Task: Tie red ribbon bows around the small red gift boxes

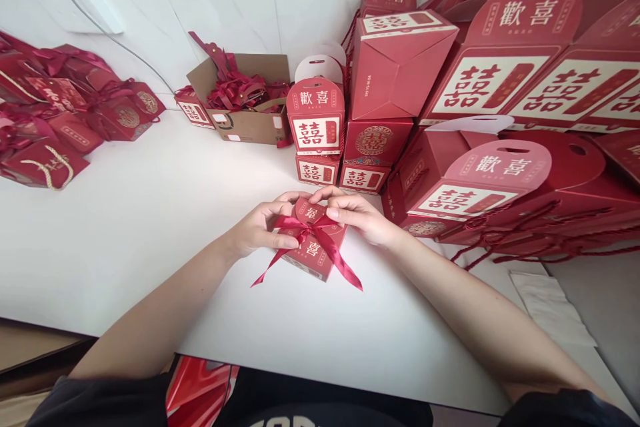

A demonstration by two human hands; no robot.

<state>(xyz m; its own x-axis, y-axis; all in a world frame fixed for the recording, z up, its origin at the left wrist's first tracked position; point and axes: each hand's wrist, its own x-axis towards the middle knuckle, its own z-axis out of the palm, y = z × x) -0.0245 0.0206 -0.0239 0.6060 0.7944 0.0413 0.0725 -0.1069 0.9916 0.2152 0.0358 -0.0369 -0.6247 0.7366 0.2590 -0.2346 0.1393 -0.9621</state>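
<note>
A small red gift box [316,265] with pale characters rests on the white table, near the middle of the view. Around it runs a dark red ribbon [333,255], tied in a bow on top with two loose tails hanging toward me. At the box's left side is my left hand [263,223], its thumb on the bow and its fingers behind the box. My right hand [353,213] is closed at the upper right of the box, thumb and fingers pinching the ribbon loop.
An open cardboard box [253,130] of red ribbons stands at the back. Red boxes [390,67] are stacked at the right, with cords hanging down. More ribboned boxes [45,163] lie at the left. White tissue [550,307] lies on the white table [165,247] at right.
</note>
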